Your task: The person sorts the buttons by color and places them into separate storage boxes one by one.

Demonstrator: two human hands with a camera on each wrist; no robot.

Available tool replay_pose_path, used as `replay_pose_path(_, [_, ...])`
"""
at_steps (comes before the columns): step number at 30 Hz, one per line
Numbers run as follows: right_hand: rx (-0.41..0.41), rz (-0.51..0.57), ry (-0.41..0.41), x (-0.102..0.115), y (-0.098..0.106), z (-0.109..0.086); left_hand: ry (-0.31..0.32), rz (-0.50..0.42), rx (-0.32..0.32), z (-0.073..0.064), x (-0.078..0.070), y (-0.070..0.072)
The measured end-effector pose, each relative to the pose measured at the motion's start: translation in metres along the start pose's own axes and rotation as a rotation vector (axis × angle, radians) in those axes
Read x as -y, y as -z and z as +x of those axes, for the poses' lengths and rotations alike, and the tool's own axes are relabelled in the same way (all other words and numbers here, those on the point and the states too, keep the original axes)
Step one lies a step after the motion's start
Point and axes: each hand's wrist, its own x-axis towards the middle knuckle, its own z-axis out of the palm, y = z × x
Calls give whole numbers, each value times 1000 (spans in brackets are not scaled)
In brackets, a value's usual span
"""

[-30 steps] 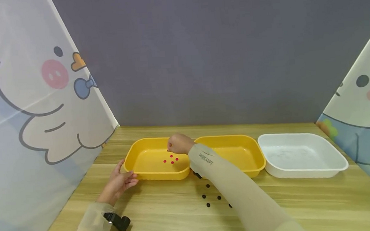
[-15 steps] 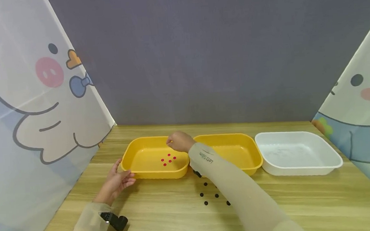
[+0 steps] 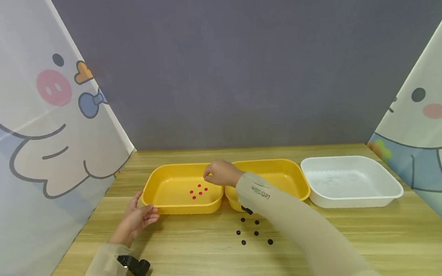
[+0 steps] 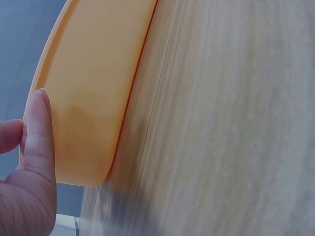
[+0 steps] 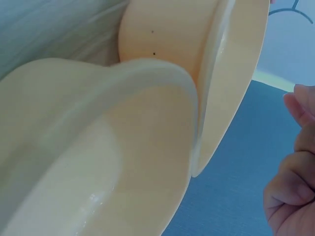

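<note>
My left hand (image 3: 136,216) grips the left end of the left yellow tray (image 3: 187,209), thumb along the rim. In the left wrist view, the thumb (image 4: 38,130) lies against the tray's wall (image 4: 91,128). Several small red discs (image 3: 200,193) lie on that tray's floor. Over the tray's right end hangs my right hand (image 3: 223,173), its fingers curled. The right wrist view has thumb and forefinger tips close together, with nothing showing between them; the palm side is partly hidden. Beside it stands a second yellow tray (image 3: 286,184), partly covered by the right forearm.
Several small black discs (image 3: 256,233) lie on the wooden table (image 3: 198,259) in front of the middle tray. A white tray (image 3: 358,202) stands at the right end of the row. A grey wall (image 3: 239,68) rises behind, with cartoon-printed cloths at both sides.
One more red disc lies in the left tray than a second ago. My right hand has drawn slightly right over the tray. The left hand keeps its grip, and the head view has shifted slightly.
</note>
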Motion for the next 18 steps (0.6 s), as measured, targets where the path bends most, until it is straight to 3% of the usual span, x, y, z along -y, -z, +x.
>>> replay_pose_path(9, [36,-31,67,-9,1,-27,-14,11,-4,-2,2,3])
replay_pose_path(18, [34,-12,82,-26,9,-56,-18,4,-7,0,1,1])
